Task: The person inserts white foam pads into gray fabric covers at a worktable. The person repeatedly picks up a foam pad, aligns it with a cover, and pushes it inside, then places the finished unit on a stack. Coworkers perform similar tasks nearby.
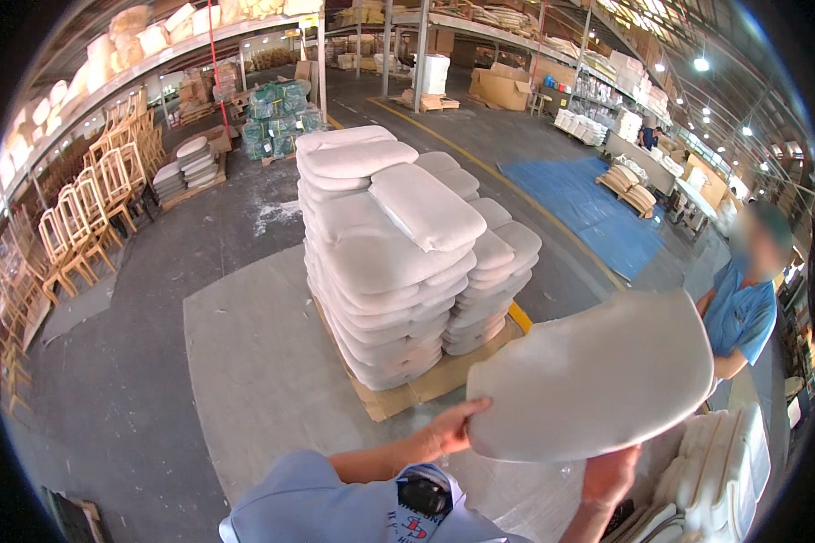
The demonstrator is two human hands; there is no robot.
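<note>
Cushion (pixel 593 376), pale and rounded, is held up in the head view, right of a cushion stack (pixel 380 271): the left hand (pixel 448 429) clasps its left corner, the right hand (pixel 611 475) its near edge, fingers mostly hidden. A person in blue (pixel 744 312) stands beyond it.

Light-blue shirt (pixel 335 507) — short sleeve (pixel 285 484), red-and-navy print (pixel 413 527), black rounded object (pixel 423 494) at chest

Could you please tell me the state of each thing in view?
Left hand, closed on the left end of the held cushion
Right hand, at its near edge, fingers partly hidden
Held cushion, lifted, tilted
Cushion pile, stacked on cardboard
Blue sheet, spread flat
Green bundles, stacked
Ceiling lamp, lit
</note>
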